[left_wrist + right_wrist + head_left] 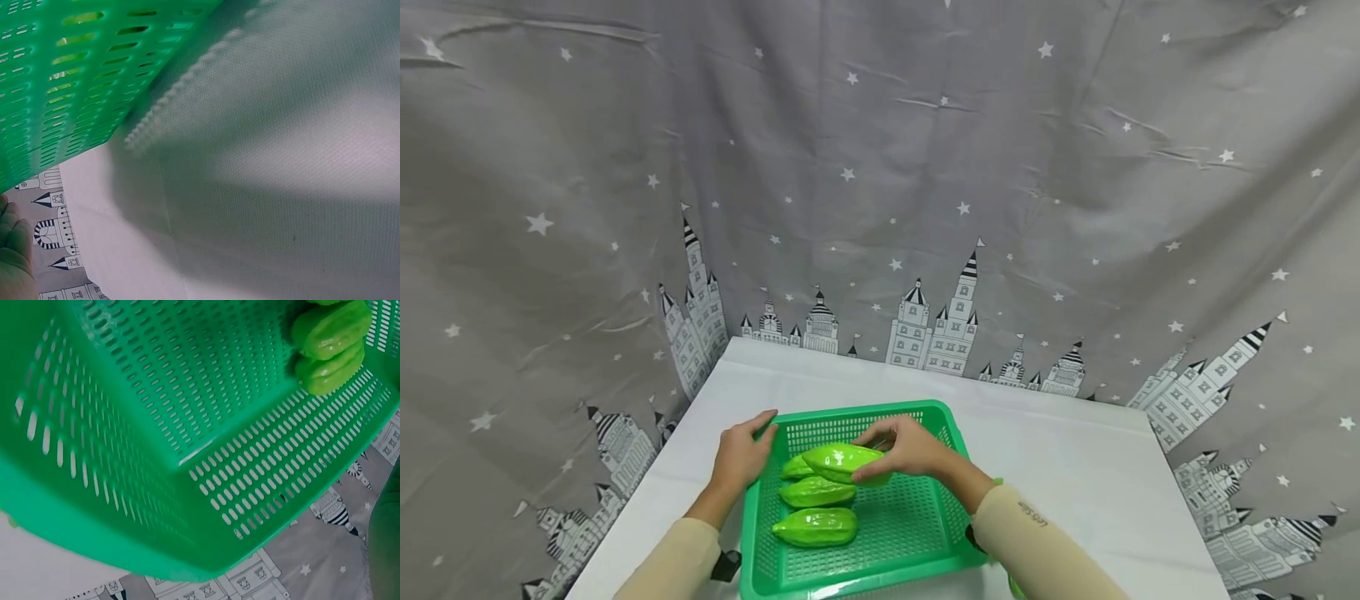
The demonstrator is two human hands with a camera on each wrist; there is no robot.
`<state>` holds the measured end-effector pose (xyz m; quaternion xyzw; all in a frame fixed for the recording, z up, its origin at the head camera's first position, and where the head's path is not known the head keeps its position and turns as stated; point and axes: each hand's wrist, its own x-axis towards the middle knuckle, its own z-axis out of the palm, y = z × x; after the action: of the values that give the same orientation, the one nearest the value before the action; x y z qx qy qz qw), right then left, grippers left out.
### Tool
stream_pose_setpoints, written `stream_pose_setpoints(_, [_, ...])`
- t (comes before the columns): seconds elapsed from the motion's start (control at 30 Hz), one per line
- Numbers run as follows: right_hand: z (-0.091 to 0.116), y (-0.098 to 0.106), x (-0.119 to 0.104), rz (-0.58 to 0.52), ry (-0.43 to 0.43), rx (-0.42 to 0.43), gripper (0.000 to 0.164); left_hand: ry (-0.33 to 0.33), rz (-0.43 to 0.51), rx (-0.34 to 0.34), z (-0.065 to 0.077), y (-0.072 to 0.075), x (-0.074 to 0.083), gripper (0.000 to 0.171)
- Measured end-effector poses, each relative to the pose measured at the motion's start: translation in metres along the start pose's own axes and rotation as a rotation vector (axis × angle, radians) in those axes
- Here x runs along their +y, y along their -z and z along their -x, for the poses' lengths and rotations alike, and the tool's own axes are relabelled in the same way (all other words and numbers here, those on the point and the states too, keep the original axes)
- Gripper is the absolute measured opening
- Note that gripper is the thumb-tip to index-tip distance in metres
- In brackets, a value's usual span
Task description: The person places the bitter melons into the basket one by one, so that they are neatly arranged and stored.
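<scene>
Against grey starred fabric (925,125), our left grip (742,456), loose-fingered, touches the green basket (895,537), seemingly steadying it, while our right grip (913,446) pinches one green fruit (833,461) between thumb and fingers.

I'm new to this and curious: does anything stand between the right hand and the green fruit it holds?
Nothing visible does. The right hand grips the held fruit directly. The other green fruits lie in the left part of the basket, not between the two.
</scene>
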<state>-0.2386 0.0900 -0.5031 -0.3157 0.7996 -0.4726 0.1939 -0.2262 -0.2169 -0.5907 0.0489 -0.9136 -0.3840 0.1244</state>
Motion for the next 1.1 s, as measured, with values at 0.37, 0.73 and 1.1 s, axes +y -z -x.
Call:
stream_pose_setpoints(0.37, [-0.01,-0.029,0.007,0.003,-0.018,-0.099,0.034,0.027,0.008,0.0,0.001,0.001,0.003,0.037])
stream_pose_setpoints(0.73, [-0.013,-0.056,0.013,0.026,-0.026,-0.216,0.031,0.048,-0.002,-0.012,0.002,0.0,0.004,0.038])
stream_pose_setpoints(1.1, [-0.016,-0.072,0.015,0.257,0.014,-0.31,0.031,0.042,0.007,-0.013,0.003,0.002,0.006,0.039])
